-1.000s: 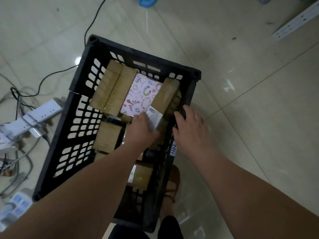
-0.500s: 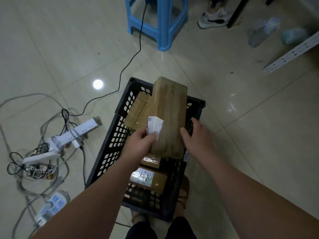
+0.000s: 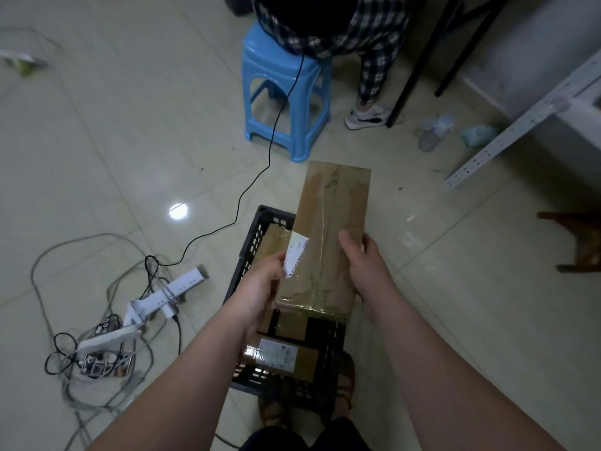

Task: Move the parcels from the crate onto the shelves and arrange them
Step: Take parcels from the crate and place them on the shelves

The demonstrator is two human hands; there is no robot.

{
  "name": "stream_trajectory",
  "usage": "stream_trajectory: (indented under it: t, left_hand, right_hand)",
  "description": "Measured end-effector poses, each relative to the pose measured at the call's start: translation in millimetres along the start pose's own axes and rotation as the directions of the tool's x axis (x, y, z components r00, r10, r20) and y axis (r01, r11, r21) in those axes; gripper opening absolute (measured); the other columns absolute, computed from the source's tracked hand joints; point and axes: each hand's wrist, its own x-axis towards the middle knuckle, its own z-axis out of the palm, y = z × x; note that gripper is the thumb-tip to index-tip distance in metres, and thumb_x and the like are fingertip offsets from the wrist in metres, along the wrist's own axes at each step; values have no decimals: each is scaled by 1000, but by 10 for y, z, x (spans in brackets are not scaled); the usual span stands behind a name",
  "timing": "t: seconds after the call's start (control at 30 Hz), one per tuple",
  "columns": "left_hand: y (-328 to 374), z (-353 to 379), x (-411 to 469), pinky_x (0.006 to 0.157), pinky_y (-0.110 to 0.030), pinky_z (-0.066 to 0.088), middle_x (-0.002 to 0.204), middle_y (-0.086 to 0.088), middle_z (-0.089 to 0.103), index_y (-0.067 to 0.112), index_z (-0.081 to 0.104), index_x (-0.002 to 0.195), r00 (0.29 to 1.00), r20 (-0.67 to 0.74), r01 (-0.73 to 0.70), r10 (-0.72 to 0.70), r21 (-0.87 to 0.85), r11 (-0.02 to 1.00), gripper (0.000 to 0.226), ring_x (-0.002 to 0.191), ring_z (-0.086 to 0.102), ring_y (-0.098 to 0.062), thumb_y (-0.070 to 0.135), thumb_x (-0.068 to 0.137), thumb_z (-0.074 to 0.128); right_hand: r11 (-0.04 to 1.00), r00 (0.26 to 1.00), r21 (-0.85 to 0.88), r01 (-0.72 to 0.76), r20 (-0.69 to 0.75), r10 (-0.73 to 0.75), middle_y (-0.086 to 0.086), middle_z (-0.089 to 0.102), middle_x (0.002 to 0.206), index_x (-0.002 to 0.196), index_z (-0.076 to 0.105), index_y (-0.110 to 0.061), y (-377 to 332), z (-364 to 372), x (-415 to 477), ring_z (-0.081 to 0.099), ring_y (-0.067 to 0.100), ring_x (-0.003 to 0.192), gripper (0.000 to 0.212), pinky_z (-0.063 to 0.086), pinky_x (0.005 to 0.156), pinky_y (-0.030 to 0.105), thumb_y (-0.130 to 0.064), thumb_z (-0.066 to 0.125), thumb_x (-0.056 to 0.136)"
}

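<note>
Parcel [image 3: 328, 236], mid-frame: stiff, probably light, slick with tape; left hand [image 3: 260, 288] and right hand [image 3: 366, 268] clasp its long sides.

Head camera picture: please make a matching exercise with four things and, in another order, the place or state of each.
Things:
1. long parcel
2. crate
3. stool
4. power strips

Places or states:
A. on the floor at the left, among cables
B. held in both hands
C. a person sits on it
D. under the hands, with parcels inside

Pairs: 1-B, 2-D, 3-C, 4-A
</note>
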Motion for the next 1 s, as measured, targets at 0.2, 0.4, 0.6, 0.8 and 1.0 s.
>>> stream_trajectory:
  t: [0.2, 0.4, 0.6, 0.8, 1.0]
  left_hand:
    - [307, 178, -395, 65, -27, 53, 96, 0, 74, 23, 61, 127, 997, 81, -19, 10, 112, 994, 58, 82, 68, -15, 20, 71, 43]
    - [705, 516, -613, 72, -34, 56, 120, -5, 66, 32, 48, 140, 992, 118, -69, 47, 192, 979, 46, 102, 65, -25, 28, 95, 55]
    - [1083, 1136, -741, 80, -38, 58, 110, -8, 71, 13, 50, 136, 978, 167, -133, 125, 34, 991, 42, 98, 70, -23, 29, 97, 56]
    - [1129, 1813, -794, 88, -54, 54, 115, -16, 70, 12, 55, 131, 987, 108, -102, 116, -130, 986, 50, 104, 68, -33, 49, 97, 49]
    - [1014, 2635, -997, 88, -48, 53, 130, -10, 62, 20, 45, 142, 980, 105, -161, 167, -59, 985, 44, 107, 65, -25, 34, 101, 51]
  right_hand:
    - [996, 994, 31, 79, -77, -76, -2, 64, 126, 141, 48, -22, -271, -156, -557, 65, 18, 107, 68, 54, 95, 43, -54, 67, 85]
    - [989, 987, 11, 148, -61, -147, 2, 59, 133, 146, 42, -24, -502, -428, -1077, 63, 17, 111, 96, 55, 93, 39, -65, 69, 64]
    - [968, 963, -54, 245, -106, -249, -1, 59, 133, 147, 41, -30, -764, -833, -1510, 62, 14, 112, 78, 57, 89, 32, -49, 74, 78]
    - [976, 974, -89, 197, -97, -205, 0, 51, 137, 153, 26, -30, -960, -1413, -1923, 58, 20, 118, 99, 53, 96, 38, -40, 83, 73]
    - [941, 919, -258, 217, -270, -286, -13, 59, 105, 135, 48, -24, -842, -2128, -2370, 61, 6, 92, 76, 55, 74, 25, -29, 87, 70]
